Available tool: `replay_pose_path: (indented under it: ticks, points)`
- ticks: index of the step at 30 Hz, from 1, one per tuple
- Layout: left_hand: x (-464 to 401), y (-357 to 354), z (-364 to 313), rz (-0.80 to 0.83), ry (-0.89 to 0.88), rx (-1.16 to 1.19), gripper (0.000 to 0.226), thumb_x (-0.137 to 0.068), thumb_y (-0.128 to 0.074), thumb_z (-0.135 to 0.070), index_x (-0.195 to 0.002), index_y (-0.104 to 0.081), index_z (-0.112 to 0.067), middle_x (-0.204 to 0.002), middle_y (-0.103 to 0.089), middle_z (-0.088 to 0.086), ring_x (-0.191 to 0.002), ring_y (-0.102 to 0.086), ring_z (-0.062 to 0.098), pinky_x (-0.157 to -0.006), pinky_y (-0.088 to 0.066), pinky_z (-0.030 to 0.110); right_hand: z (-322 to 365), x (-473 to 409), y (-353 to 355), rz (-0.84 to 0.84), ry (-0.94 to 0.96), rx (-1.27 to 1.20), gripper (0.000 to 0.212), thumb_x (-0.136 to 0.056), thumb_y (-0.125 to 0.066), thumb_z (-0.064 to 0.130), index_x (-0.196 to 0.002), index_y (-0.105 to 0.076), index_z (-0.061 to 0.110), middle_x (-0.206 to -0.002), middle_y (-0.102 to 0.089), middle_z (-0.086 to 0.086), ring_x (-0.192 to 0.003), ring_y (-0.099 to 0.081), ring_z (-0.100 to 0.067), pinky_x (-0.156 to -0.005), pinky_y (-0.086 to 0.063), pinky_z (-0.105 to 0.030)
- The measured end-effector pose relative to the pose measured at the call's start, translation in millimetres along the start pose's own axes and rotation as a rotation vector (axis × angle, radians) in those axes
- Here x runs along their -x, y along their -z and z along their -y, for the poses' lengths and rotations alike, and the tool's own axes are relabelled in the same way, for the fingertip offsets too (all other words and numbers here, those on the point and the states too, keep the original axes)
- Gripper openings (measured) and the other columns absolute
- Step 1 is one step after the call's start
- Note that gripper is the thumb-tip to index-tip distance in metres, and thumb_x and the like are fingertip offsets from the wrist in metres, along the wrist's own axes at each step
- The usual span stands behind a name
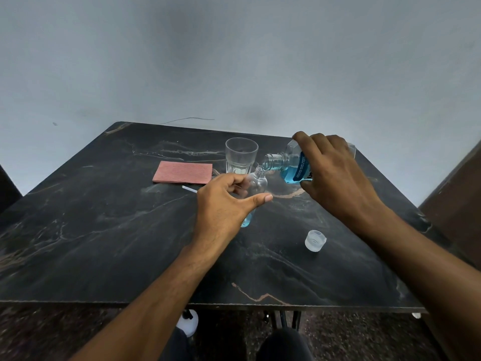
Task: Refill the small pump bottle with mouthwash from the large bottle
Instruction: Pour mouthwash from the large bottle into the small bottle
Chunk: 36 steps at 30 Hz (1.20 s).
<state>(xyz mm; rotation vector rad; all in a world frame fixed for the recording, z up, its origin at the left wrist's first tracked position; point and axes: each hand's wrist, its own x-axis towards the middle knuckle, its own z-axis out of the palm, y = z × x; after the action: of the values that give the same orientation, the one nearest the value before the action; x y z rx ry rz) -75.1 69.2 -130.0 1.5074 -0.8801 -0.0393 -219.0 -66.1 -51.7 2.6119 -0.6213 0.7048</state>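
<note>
1. Your left hand [223, 204] grips the small pump bottle [253, 188] round its body, fingers curled on the far side and thumb stretched across the near side. The bottle stands on the tabletop [104, 230] at centre, leaning slightly right, its neck open and the pump off.
2. Your right hand [335, 173] holds the large bottle [291, 168] from above, tipped almost level, its open mouth touching or just above the small neck. I cannot tell which.
3. Small bottle: clear, thin-walled plastic, rounded shoulders, threaded neck. Only a shallow pool of blue liquid shows at its base, so judge it very light and easily tipped. Hold low and firmly, without squeezing.
4. Large bottle: clear, flat-sided plastic with a blue label, roughly half full. Judge it the heavier item, its load shifting as it tilts. The smooth sides may turn slippery if wetted. Grip across the flat faces.
5. The narrow neck leaves little margin, so a fast pour would likely spill.
6. A translucent cap [315, 240] lies near right, open side up. A ribbed clear glass [241, 155] stands far centre, with a pink textured cloth [183, 172] to its left. A thin white tube [189, 189] lies beside your left hand.
7. The tabletop is dark, marble-patterned, hard and smooth.
</note>
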Motion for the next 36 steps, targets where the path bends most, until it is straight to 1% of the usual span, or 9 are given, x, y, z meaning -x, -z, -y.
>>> replay_pose_path:
  ticks: [10, 19, 23, 29, 36]
  points:
    - [-0.4, -0.7, 1.1, 0.003, -0.011, -0.006, 0.041, -0.054, -0.086, -0.059, -0.085, -0.060, -0.050, -0.083, -0.067, -0.024, -0.088, -0.063, -0.015, -0.063, -0.047, 0.001, 1.4, -0.7, 3.3, 0.011, 0.003, 0.015, 0.088, -0.065, -0.088, 0.009, -0.141, -0.043, 0.009, -0.125, -0.059, -0.020, -0.111, -0.053, -0.040, -0.096, -0.044, -0.049]
    - [-0.5, -1.0, 2.9, 0.006, -0.014, 0.015, 0.040, -0.055, -0.086, -0.058, -0.085, -0.062, -0.049, -0.085, -0.070, -0.021, -0.088, -0.066, -0.009, -0.064, -0.050, 0.004, 1.1, -0.7, 3.5, 0.000, 0.013, 0.023, 0.089, -0.063, -0.089, 0.008, -0.140, -0.043, 0.008, -0.122, -0.060, -0.020, -0.109, -0.054, -0.040, -0.095, -0.044, -0.049]
    - [-0.6, -0.6, 3.9, 0.009, -0.020, 0.006, 0.040, -0.056, -0.086, -0.058, -0.087, -0.062, -0.049, -0.086, -0.070, -0.021, -0.089, -0.065, -0.010, -0.064, -0.050, 0.003, 0.2, -1.5, 2.9, -0.013, 0.020, 0.028, 0.089, -0.063, -0.088, 0.007, -0.140, -0.043, 0.008, -0.121, -0.060, -0.019, -0.107, -0.053, -0.040, -0.095, -0.044, -0.050]
    - [-1.1, -0.1, 2.2, -0.011, -0.022, 0.013, 0.039, -0.053, -0.084, -0.062, -0.081, -0.059, -0.052, -0.082, -0.067, -0.026, -0.087, -0.063, -0.016, -0.063, -0.048, 0.001, 0.0, -3.1, 2.6, -0.022, 0.023, 0.035, 0.087, -0.065, -0.087, 0.007, -0.140, -0.043, 0.008, -0.118, -0.060, -0.018, -0.104, -0.053, -0.039, -0.094, -0.043, -0.048]
    - [-0.8, -0.4, 4.2, -0.007, -0.027, 0.015, 0.039, -0.053, -0.084, -0.062, -0.083, -0.061, -0.051, -0.082, -0.068, -0.025, -0.088, -0.064, -0.014, -0.064, -0.049, 0.003, 1.5, -3.5, 4.3, -0.016, 0.030, 0.042, 0.087, -0.066, -0.088, 0.008, -0.140, -0.043, 0.008, -0.122, -0.059, -0.019, -0.108, -0.053, -0.039, -0.097, -0.042, -0.049]
